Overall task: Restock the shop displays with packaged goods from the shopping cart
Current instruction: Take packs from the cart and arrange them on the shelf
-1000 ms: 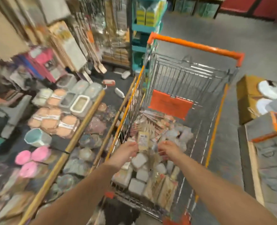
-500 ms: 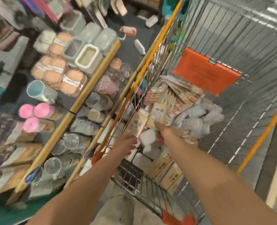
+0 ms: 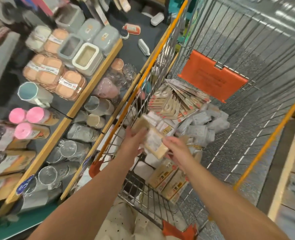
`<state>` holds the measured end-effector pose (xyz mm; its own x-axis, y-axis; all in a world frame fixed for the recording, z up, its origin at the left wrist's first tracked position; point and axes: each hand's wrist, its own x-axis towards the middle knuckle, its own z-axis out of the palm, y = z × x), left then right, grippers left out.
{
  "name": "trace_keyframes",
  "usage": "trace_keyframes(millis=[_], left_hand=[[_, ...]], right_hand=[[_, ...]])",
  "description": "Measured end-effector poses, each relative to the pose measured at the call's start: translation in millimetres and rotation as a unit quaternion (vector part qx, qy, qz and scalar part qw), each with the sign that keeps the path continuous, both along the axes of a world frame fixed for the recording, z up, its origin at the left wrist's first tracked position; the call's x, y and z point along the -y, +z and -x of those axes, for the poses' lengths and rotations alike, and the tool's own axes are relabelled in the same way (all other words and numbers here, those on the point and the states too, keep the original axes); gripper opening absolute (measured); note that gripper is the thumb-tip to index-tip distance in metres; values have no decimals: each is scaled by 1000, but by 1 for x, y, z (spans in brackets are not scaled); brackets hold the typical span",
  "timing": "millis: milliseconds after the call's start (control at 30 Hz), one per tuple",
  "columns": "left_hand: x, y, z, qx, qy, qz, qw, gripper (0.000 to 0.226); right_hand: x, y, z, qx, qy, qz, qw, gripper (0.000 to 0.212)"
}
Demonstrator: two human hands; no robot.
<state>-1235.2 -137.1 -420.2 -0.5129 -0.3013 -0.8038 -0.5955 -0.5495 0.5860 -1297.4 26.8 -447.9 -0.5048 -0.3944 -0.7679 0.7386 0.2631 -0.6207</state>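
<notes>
Left hand point(image 3: 134, 141): reaches into the shopping cart point(image 3: 229, 40) over its near left corner, fingers laid along the left end of a tan packet point(image 3: 153, 141) and curled under it, so it grips the packet. The packet is flat, card-backed with a pale window, tilted, and sits just above the heap of packaged goods point(image 3: 195, 125) in the cart's near end.

Right hand point(image 3: 176, 148): at the packet's right end, fingers loosely spread and blurred. Whether it touches or pinches the packet's corner I cannot tell (motion smear hides the contact).

Step in hand, judged: lifting one packet out of the cart for the shelves point(image 3: 94, 80) on the left. To do it well: keep the left grip on the card edge rather than the soft window, support the far end with the right until the packet clears the wire wall, and lift straight up before swinging left, since the orange rail point(image 3: 143, 75) stands between the heap and the display. Stacked tan boxes point(image 3: 167, 179) lie just below and could be dragged along.

Pose: both forearms extend forward and converge on the packet, left arm crossing above the cart's corner bumper point(image 3: 96, 168), right arm coming from lower right. Wrists roughly straight.

Outward: the shelves hold soap boxes point(image 3: 56, 75), pink rolls point(image 3: 27, 116) and clear cups point(image 3: 70, 149).
</notes>
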Motion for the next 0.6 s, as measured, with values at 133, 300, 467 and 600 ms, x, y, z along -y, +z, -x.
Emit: trace_keyframes(millis=[133,300,467,600], left_hand=[[-7,0,8,28,62,-19,997,83],[-3,5,16,68,84,-134,985,28],[-14,-17,-3,-20,141,-129,981,24],[-18,-28,-17,-44,110,-139,983,72]], right_hand=[[-4,14,-13,-40,41,-14,998,18],[-20,-2,-8,-171,110,-69,977,27],[-30,-20,-21,85,-37,58,994,53],[-31,-35,-27,238,-188,66,951,58]])
